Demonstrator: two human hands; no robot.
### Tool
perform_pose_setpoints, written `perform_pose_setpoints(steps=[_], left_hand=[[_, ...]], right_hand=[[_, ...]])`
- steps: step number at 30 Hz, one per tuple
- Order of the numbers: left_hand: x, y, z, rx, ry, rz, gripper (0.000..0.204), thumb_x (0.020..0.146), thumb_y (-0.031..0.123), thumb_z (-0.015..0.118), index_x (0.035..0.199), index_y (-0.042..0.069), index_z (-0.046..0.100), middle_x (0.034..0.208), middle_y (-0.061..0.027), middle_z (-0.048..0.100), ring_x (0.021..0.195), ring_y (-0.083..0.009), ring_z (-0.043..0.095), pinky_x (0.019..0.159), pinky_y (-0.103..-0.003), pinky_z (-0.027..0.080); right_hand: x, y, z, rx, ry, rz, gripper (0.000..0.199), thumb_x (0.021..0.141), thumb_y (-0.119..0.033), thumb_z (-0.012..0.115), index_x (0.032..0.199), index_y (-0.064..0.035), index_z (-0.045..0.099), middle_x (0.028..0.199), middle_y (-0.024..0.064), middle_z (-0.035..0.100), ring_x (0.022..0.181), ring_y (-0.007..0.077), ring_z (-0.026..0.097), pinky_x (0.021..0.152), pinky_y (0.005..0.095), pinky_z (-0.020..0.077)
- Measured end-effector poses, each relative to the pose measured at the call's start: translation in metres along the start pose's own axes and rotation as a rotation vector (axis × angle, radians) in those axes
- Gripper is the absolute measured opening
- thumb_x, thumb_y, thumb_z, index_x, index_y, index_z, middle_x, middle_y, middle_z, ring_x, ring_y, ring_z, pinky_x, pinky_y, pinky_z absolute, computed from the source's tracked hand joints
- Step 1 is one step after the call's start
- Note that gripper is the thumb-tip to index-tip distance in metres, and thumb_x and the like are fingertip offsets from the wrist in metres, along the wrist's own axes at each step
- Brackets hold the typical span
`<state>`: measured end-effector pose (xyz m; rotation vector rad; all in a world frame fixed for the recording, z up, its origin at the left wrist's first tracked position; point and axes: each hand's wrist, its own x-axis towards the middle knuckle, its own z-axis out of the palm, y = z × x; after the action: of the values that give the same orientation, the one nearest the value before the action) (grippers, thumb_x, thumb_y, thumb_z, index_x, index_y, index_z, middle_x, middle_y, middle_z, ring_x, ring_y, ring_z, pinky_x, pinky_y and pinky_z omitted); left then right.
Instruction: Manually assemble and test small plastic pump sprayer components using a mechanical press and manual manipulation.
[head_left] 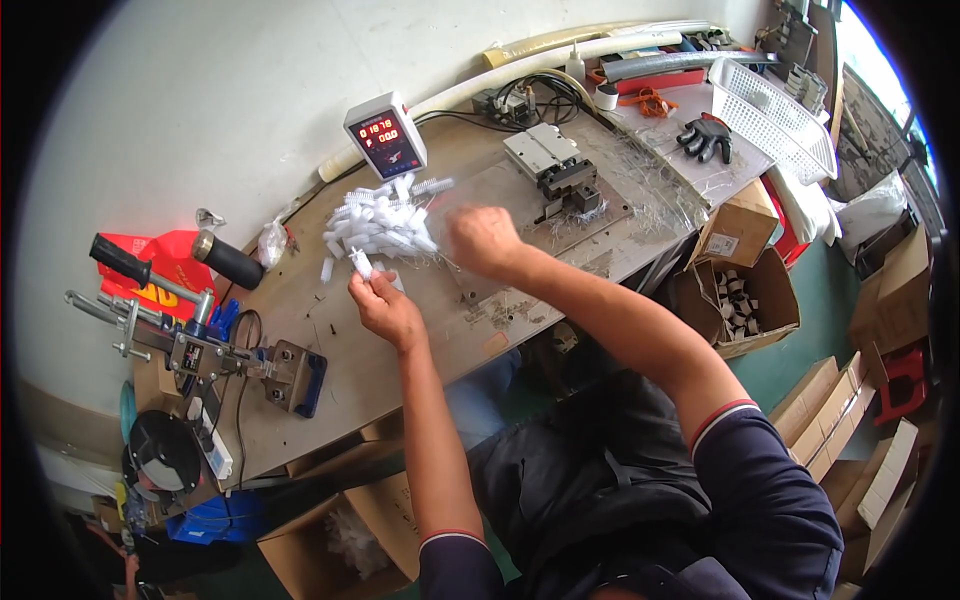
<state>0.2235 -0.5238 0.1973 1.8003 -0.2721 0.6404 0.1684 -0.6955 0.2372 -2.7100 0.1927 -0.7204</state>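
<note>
A heap of small white plastic pieces lies on the brown workbench. My left hand holds one white piece pinched between its fingers at the heap's near edge. My right hand hovers just right of the heap, blurred, fingers curled; whether it holds anything cannot be told.
A counter box with red digits stands behind the heap. A metal press fixture sits to the right, a lever tool with black handles to the left. A white basket, black gloves, and open cardboard boxes lie around.
</note>
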Motion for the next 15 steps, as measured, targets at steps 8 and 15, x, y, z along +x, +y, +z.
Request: perform_pose_setpoints(steps=[8,15], left_hand=[[0.001,-0.005,0.000,-0.014,0.058,0.032,0.021,0.106,0.015,0.053,0.120,0.000,0.055,0.087,-0.0115,0.072,0.078,-0.0269,0.068,0.073,-0.040,0.053],[0.000,-0.005,0.008,-0.022,0.054,0.039,0.019,0.106,0.013,0.054,0.119,0.000,0.056,0.085,-0.0106,0.072,0.074,-0.0260,0.068,0.071,-0.039,0.053]], right_hand=[[-0.006,-0.001,-0.001,0.123,0.026,-0.095,0.010,0.085,-0.015,0.064,0.090,-0.0079,0.070,0.094,0.0148,0.072,0.088,0.0341,0.071,0.080,0.0464,0.0562],[0.014,-0.019,0.032,-0.095,-0.022,-0.169,0.012,0.083,-0.012,0.065,0.089,-0.0086,0.075,0.090,0.0110,0.074,0.088,0.0339,0.073,0.081,0.0462,0.0560]])
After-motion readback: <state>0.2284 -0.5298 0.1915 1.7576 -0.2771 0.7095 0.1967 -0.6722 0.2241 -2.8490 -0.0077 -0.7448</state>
